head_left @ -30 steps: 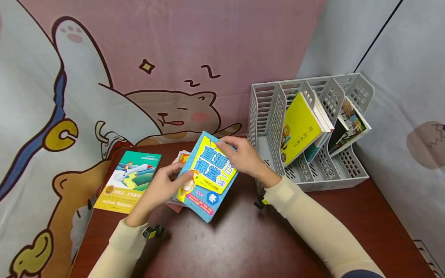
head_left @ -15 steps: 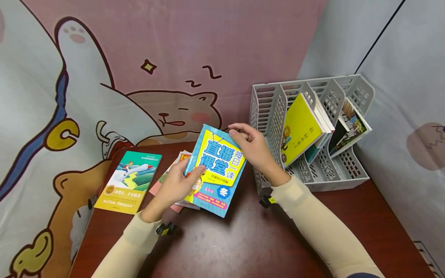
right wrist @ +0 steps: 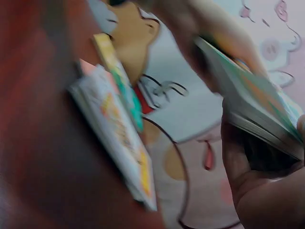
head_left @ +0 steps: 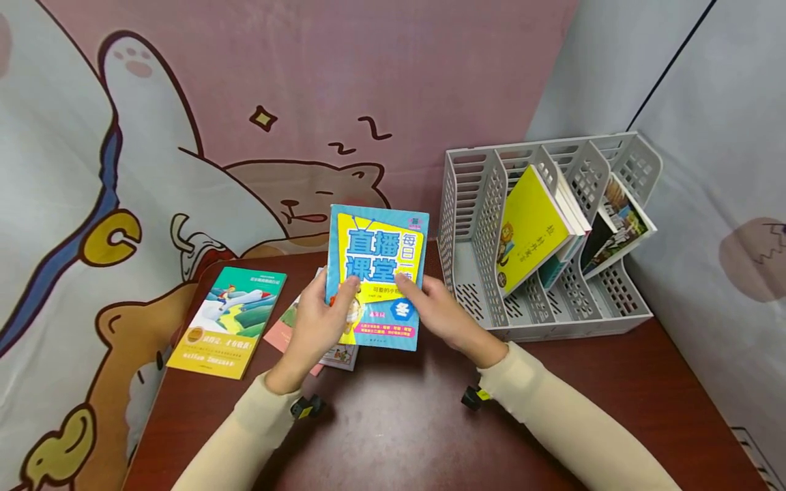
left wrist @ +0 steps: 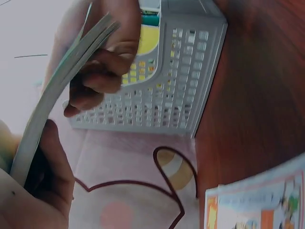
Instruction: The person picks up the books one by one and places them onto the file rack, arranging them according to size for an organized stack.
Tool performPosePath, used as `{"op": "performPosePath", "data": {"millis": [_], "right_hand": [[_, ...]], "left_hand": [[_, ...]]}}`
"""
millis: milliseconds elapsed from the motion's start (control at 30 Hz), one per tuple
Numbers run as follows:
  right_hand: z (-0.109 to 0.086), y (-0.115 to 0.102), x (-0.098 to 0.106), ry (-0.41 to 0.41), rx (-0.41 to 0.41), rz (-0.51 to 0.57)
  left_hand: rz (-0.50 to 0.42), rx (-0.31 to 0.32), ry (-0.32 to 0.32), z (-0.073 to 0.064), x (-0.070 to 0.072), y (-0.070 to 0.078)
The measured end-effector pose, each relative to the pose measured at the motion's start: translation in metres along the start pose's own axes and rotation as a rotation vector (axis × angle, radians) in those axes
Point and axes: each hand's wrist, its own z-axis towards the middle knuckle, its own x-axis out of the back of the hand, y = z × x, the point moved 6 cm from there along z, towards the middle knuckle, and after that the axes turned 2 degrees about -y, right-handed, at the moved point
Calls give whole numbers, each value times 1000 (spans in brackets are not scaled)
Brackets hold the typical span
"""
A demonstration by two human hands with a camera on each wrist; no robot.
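A blue and yellow paperback book (head_left: 381,232) is held upright above the table, its front cover facing the head camera. My left hand (head_left: 319,320) grips its left edge, thumb on the cover and fingers behind. On the opposite edge my right hand (head_left: 445,310) holds it the same way, with the thumb pressing near the middle of the cover. The left wrist view shows the book's page edge (left wrist: 52,90) bent in a slight curve, with curled fingers behind it. In the right wrist view the book (right wrist: 252,100) appears edge-on between both hands.
A grey book rack (head_left: 473,273) stands at the right, with a yellow book (head_left: 531,232) and several others leaning in its compartments. On the table (head_left: 393,423) at left lies a green and yellow book (head_left: 227,320). Behind my left hand is a small pile of books (head_left: 340,356).
The book has turned from a tilt to nearly upright and risen a little. My right hand has slid from its top right corner down to the right edge.
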Motion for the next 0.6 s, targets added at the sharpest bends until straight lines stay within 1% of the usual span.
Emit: {"op": "performPosePath", "data": {"millis": [67, 133, 233, 300, 433, 600], "right_hand": [[-3, 6, -6, -25, -11, 2], [-6, 8, -7, -15, 0, -1], [-8, 6, -5, 0, 44, -25], [-9, 4, -3, -5, 76, -57], [-10, 0, 0, -31, 114, -83], [-12, -2, 1, -55, 135, -74]], "left_hand": [[-38, 8, 31, 1, -3, -2], [-66, 33, 49, 1, -7, -5], [-95, 73, 62, 0, -13, -8], [-108, 87, 65, -1, -15, -9], [-116, 79, 63, -3, -16, -5], [-112, 76, 50, -5, -17, -3]]}}
